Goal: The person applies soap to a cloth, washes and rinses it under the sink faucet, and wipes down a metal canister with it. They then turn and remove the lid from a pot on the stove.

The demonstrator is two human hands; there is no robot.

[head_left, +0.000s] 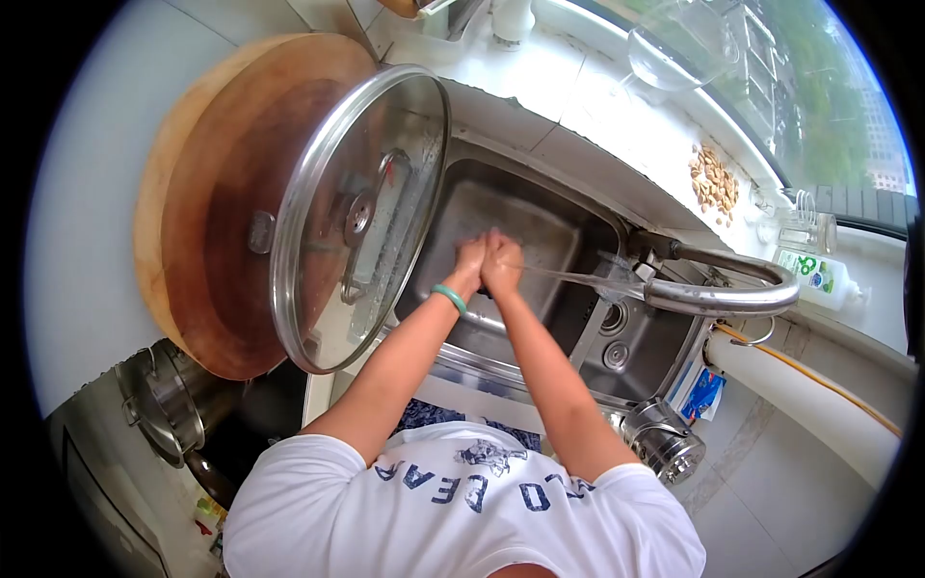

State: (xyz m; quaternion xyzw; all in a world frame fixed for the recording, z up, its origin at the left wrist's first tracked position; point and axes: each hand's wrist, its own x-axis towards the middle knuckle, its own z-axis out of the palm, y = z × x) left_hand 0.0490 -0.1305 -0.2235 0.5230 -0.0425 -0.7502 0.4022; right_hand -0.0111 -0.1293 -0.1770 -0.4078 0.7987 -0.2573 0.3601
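My left hand [470,256], with a green bangle [449,298] on its wrist, is pressed against my right hand [501,262] over the large sink basin [462,332]. The fingers of both hands are closed together. Whatever lies between them, if anything, is hidden. A thin stream of water [568,276] runs from the curved metal faucet [723,294] at the right and reaches my right hand. Beneath the wrists a small dark patch shows, too unclear to name.
A large glass lid [358,220] with a steel rim stands on edge left of the basin, beside a round wooden board [217,212]. A smaller basin [636,352] adjoins at right. Nuts or shells [713,180] and a soap bottle [819,279] are on the windowsill. Metal pots [159,405] stand lower left.
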